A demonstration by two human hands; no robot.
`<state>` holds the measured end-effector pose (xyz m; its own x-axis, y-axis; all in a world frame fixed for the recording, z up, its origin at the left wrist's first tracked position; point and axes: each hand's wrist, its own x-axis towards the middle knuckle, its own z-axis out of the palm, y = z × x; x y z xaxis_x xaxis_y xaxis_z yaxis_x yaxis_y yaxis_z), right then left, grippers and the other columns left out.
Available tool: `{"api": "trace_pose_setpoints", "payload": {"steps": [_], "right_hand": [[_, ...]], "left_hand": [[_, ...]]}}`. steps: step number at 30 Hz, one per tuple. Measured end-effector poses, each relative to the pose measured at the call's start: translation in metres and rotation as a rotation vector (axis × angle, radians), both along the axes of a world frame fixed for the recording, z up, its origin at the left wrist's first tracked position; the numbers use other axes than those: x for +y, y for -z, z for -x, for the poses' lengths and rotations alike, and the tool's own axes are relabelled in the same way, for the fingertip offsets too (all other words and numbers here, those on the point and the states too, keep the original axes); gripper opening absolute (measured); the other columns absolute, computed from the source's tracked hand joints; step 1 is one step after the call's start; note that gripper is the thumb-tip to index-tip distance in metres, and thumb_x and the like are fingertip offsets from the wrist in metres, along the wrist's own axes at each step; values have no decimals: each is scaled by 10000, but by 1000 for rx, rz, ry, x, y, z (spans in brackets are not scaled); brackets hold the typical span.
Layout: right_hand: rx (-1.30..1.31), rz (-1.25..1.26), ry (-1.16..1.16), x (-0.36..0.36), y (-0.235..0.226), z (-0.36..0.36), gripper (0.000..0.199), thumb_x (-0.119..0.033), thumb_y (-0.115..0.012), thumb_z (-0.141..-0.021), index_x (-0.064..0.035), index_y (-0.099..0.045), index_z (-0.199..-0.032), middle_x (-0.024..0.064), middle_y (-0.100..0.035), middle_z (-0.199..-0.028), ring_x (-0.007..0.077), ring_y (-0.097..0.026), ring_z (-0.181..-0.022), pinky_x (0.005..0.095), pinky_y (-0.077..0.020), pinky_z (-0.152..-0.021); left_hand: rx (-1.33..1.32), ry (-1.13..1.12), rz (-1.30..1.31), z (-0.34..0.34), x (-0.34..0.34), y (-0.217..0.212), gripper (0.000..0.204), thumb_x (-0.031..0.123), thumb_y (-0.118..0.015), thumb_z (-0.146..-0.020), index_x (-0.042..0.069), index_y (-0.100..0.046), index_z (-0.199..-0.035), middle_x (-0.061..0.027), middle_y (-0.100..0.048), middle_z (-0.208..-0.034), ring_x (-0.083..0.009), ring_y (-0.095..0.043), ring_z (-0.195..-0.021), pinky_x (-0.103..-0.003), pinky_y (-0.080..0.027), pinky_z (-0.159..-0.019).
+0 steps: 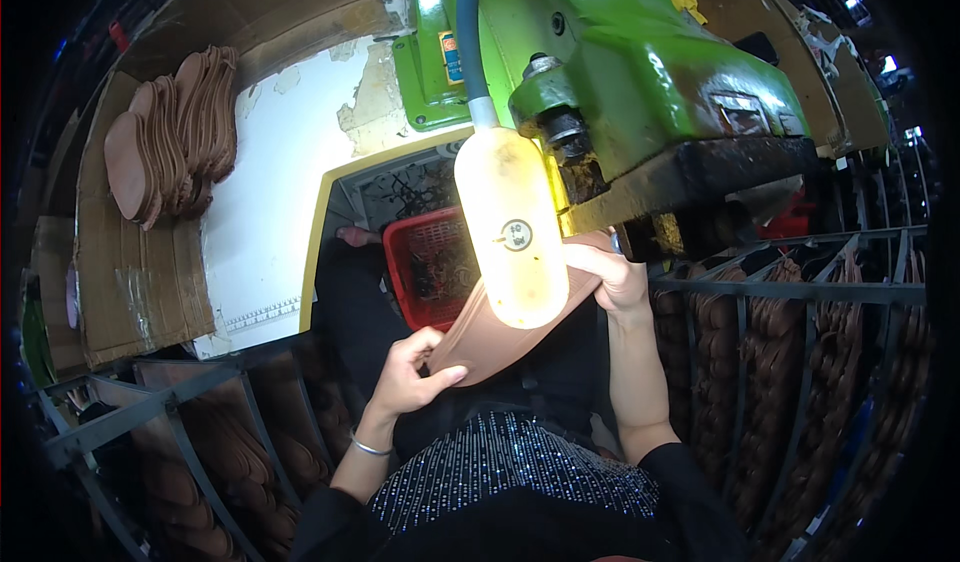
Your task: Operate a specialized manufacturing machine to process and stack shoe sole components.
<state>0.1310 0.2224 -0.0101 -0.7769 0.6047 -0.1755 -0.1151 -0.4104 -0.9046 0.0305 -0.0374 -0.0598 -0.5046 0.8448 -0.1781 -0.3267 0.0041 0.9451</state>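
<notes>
A brown shoe insole (490,350) is held slantwise over my lap, its near end low on the left. My left hand (408,372) pinches that near end, with the thumb on top and the fingers curled at the edge. At the far end, close under the machine head, my right hand (620,280) grips it between thumb and fingers. The glowing lamp (512,242) hides the middle of the insole. Fine lines run along its edge; whether it is one layer or more I cannot tell.
A green machine (650,62) with a dark head overhangs on the right. A red basket (400,287) with scraps sits below the yellow-edged table cutout. Stacked brown insoles (175,132) stand left in a cardboard surround (145,292) on the white table (265,192). Loaded metal racks (800,290) flank me.
</notes>
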Motion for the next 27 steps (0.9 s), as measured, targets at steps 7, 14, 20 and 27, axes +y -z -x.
{"api": "trace_pose_setpoints", "payload": {"steps": [7, 14, 20, 27], "right_hand": [[166, -204, 17, -25, -3, 20, 433, 22, -729, -692, 29, -548, -1084, 91, -588, -1071, 157, -572, -974, 285, -474, -828], [-254, -189, -367, -70, 52, -77, 498, -77, -736, -718, 47, -522, -1150, 126, -604, -1076, 184, -566, -1028, 303, -452, -884], [-226, 141, -35, -51, 45, -142, 273, -12, -709, -676, 48, -558, -896, 146, -649, -871, 167, -639, -770, 267, -514, -696], [-117, -57, 324, 27, 9, -134, 265, -63, -658, -723, -4, -531, -947, 71, -620, -867, 114, -596, -758, 217, -473, -694]], "left_hand": [[-63, -153, -317, 8, 108, -20, 321, 47, -658, -750, -71, -584, -1039, -122, -663, -944, -120, -610, -875, -255, -486, -787], [435, -316, -83, -5, 115, -27, 119, 2, -619, -722, -44, -621, -832, -92, -653, -755, -133, -612, -644, -279, -491, -586], [291, -276, -164, -10, 99, -16, 352, 52, -695, -732, -86, -563, -1028, -122, -653, -929, -164, -627, -808, -272, -495, -763], [189, -148, -210, -10, 109, -12, 305, -11, -674, -776, -6, -595, -1070, -59, -627, -957, -131, -592, -857, -251, -483, -766]]}}
